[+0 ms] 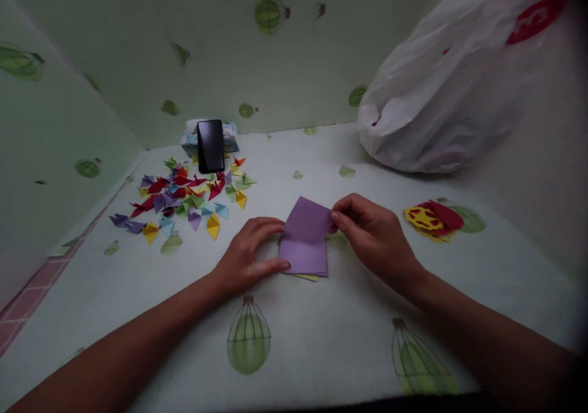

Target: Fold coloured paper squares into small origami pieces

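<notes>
A purple sheet of origami paper [305, 232] lies in the middle, its upper half tilted up from a soft crease. Beneath it is a small stack of coloured paper, with a yellow edge [307, 277] showing at the bottom. My right hand [374, 238] pinches the purple sheet's upper right side between thumb and index finger. From the left, my left hand [250, 250] curves round the paper, its thumb on the lower left corner and its fingertips at the left edge. Whether those fingertips touch the purple sheet or only the stack is hard to see.
Many folded paper pieces [184, 201] in mixed colours spread at the left. A phone [211, 146] leans on a tissue box [232, 138] behind them. Yellow and red paper cut-outs [434, 218] lie at the right, before a large white plastic bag [441, 106]. Balloon-patterned covering lines the surface and walls.
</notes>
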Available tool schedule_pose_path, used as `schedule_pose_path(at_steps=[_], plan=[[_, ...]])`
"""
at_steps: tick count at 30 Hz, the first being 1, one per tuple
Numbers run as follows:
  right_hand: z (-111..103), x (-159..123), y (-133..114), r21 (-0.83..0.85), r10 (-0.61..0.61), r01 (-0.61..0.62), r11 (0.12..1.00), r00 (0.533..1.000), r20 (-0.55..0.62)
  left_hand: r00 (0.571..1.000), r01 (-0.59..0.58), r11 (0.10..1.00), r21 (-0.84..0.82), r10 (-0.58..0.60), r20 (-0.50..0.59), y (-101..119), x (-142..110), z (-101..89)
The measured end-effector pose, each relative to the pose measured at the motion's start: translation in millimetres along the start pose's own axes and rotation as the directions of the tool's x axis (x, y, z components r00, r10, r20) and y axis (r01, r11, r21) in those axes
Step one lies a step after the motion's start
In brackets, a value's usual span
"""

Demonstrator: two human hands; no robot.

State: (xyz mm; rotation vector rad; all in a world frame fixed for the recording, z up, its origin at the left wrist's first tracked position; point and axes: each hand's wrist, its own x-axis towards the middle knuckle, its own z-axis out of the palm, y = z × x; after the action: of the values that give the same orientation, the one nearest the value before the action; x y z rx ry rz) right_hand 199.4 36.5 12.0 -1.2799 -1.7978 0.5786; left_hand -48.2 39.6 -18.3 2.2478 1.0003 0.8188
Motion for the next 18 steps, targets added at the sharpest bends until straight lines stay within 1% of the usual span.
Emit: schedule_pose_path(at_steps=[1, 2, 3, 4, 6, 7, 9, 10, 11, 13, 15, 16, 17, 18], plan=[[-1.3, 0.0, 0.1, -0.095, -0.093, 0.094, 0.991, 0.996, 0.010, 0.997, -0.062, 0.997, 0.039, 0.060, 0.051, -0.4, 0.0, 0.7], [-2.5, -0.1, -0.3, -0.155, -0.186, 0.194, 0.969, 0.980, 0.066, 0.992, -0.105, 0.993, 0.061, 0.100, 0.077, -0.9, -0.2, 1.5], [-3.4, -0.3, -1.1, -0.185, -0.261, 0.286, 0.940, 0.954, 0.148, 0.990, -0.124, 0.990, 0.068, 0.118, 0.079, -1.6, -0.4, 2.1], [-3.8, -0.8, -2.4, -0.191, -0.312, 0.360, 0.913, 0.919, 0.243, 0.991, -0.122, 0.991, 0.062, 0.119, 0.063, -2.3, -0.7, 2.4], [-3.1, -2.6, -5.5, -0.188, -0.353, 0.456, 0.870, 0.841, 0.409, 0.995, -0.103, 0.994, 0.026, 0.102, 0.024, -3.8, -0.8, 2.0], [-1.9, -3.9, -7.0, -0.192, -0.363, 0.493, 0.849, 0.807, 0.467, 0.995, -0.099, 0.995, 0.004, 0.099, 0.021, -4.5, -0.6, 1.4], [0.7, -6.9, -9.2, -0.205, -0.402, 0.565, 0.799, 0.756, 0.517, 0.993, -0.113, 0.993, -0.034, 0.114, 0.032, -5.4, 0.0, 0.1], [1.7, -8.4, -9.9, -0.214, -0.437, 0.601, 0.770, 0.742, 0.509, 0.991, -0.128, 0.991, -0.049, 0.130, 0.034, -5.5, 0.2, -0.4], [2.0, -9.8, -10.4, -0.231, -0.479, 0.630, 0.742, 0.738, 0.475, 0.989, -0.143, 0.988, -0.060, 0.145, 0.031, -5.4, 0.4, -0.7], [0.2, -12.3, -11.6, -0.295, -0.549, 0.641, 0.708, 0.763, 0.341, 0.986, -0.165, 0.984, -0.071, 0.166, 0.019, -4.4, 0.4, -1.0], [-4.7, -14.0, -13.6, -0.376, -0.569, 0.579, 0.723, 0.808, 0.151, 0.987, -0.160, 0.984, -0.072, 0.161, 0.006, -3.1, 0.3, -0.9], [-7.6, -14.7, -15.0, -0.408, -0.564, 0.535, 0.740, 0.824, 0.056, 0.988, -0.152, 0.986, -0.070, 0.152, 0.000, -2.5, 0.3, -0.8], [-10.2, -15.3, -16.4, -0.441, -0.559, 0.492, 0.750, 0.829, -0.026, 0.990, -0.142, 0.988, -0.067, 0.142, -0.007, -2.1, 0.3, -0.8], [-12.0, -15.8, -17.8, -0.483, -0.577, 0.481, 0.732, 0.814, -0.063, 0.991, -0.135, 0.989, -0.064, 0.134, -0.016, -1.8, 0.4, -0.8]])
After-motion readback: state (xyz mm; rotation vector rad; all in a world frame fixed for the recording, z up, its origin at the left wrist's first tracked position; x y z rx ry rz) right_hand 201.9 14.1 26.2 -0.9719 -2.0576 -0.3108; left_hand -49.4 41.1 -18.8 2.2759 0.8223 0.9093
